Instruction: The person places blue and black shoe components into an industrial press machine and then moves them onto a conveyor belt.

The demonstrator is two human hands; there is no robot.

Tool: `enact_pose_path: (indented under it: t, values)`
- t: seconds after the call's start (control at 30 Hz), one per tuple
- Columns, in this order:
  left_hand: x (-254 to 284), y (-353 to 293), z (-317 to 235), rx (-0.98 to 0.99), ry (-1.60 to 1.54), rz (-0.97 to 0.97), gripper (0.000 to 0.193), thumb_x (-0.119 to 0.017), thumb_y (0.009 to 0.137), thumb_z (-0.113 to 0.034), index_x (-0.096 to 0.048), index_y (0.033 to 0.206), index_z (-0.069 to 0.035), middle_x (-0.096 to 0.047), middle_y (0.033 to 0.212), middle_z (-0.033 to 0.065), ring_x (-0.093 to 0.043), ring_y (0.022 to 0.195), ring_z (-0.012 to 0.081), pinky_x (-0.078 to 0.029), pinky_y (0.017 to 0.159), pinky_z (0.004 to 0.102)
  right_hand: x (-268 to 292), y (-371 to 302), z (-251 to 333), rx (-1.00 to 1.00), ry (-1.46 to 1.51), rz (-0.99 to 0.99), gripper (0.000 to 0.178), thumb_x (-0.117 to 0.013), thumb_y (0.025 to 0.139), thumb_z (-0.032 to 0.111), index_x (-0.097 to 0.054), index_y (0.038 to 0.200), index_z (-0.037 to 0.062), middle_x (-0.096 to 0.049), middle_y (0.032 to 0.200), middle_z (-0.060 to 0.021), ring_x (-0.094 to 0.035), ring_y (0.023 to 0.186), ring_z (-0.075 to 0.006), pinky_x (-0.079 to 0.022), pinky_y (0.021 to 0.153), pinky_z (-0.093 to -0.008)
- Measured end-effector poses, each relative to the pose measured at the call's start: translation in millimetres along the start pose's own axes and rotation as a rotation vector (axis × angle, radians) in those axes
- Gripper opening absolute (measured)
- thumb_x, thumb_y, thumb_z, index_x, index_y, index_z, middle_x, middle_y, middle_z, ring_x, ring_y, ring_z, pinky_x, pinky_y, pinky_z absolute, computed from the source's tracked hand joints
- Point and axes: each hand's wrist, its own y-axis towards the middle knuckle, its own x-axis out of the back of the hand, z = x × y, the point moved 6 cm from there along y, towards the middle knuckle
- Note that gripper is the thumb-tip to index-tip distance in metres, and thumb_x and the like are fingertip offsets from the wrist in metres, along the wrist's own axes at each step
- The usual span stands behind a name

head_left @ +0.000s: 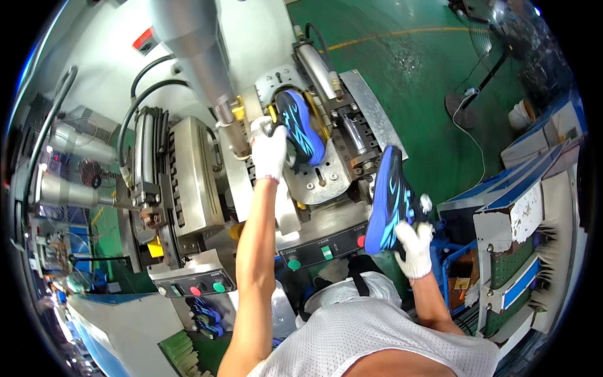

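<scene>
My left hand (268, 149), in a white glove, is stretched out to a blue and black sports shoe (301, 125) that sits sole-up in the metal press machine (326, 182); the fingers grip its heel end. My right hand (414, 248), also gloved, holds a second blue and black shoe (386, 200) upright by its lower end, off the machine's right edge and apart from it.
A control strip with green and red buttons (323, 250) runs along the machine's front. A large grey cylinder (195, 56) hangs above left. Another pair of blue shoes (206, 314) lies lower left. Blue and white racks (527, 226) stand right, a fan stand (468, 103) on the green floor.
</scene>
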Motion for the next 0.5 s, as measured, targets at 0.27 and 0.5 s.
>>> enact_pose_path:
  t: [0.27, 0.5]
  values:
    - [151.6, -194.4, -7.1, -0.093, -0.168, 0.006, 0.038, -0.064, 0.082, 0.004, -0.063, 0.120, -0.002, -0.064, 0.118, 0.0081, -0.060, 0.103, 0.0174, -0.049, 0.094, 0.0313, -125.9, 252.2, -23.8, -0.540, 0.924, 0.248, 0.042, -0.077, 0.088, 0.021, -0.064, 0.120, -0.0038, -0.070, 0.107, -0.0093, -0.067, 0.093, -0.0181, -0.055, 0.078, -0.0325]
    - [264.3, -389.7, 89.5, 0.299, 0.286, -0.052, 0.036, -0.070, 0.080, -0.002, -0.066, 0.115, -0.001, -0.067, 0.112, 0.0168, -0.065, 0.096, 0.0295, -0.054, 0.087, 0.0380, -339.1, 314.4, -49.2, -0.172, -0.265, 0.297, 0.047, -0.056, 0.091, 0.046, -0.077, 0.104, 0.0056, -0.073, 0.112, -0.0234, -0.071, 0.103, -0.0392, -0.055, 0.089, -0.0492]
